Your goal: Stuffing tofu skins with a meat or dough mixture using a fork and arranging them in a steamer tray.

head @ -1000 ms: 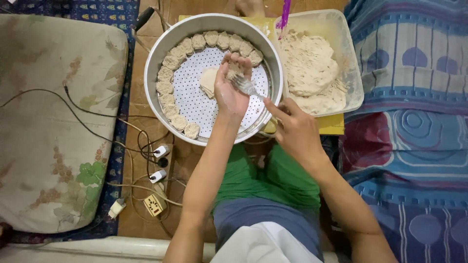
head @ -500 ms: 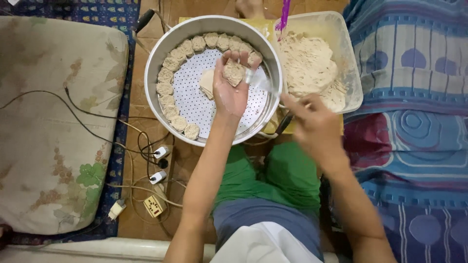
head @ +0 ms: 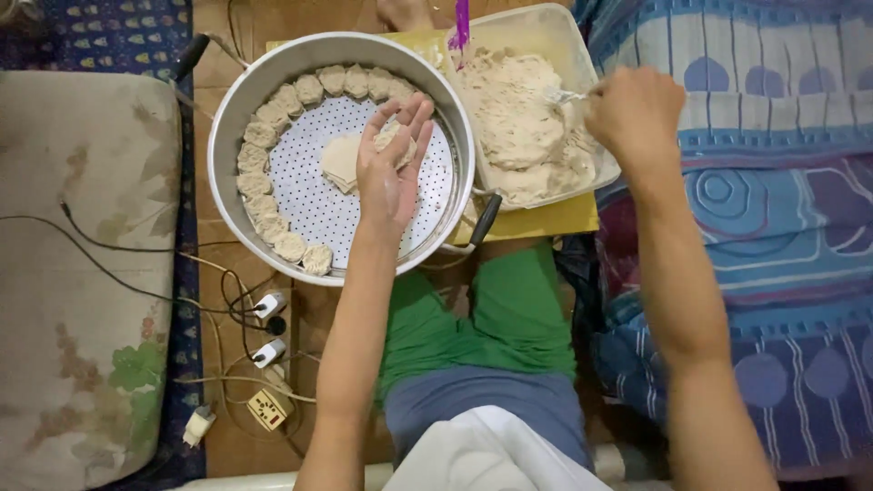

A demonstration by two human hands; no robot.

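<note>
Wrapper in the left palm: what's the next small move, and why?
Probably scoop filling and carry it back. The left hand holds a wrapper open and seemingly unfilled over the steamer tray, while the right hand has its utensil in the filling in the plastic tub. Finished dumplings line the rim.

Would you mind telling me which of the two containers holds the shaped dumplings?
The round metal steamer tray under the left hand; dumplings line its rim. The rectangular plastic tub holds only loose filling.
</note>
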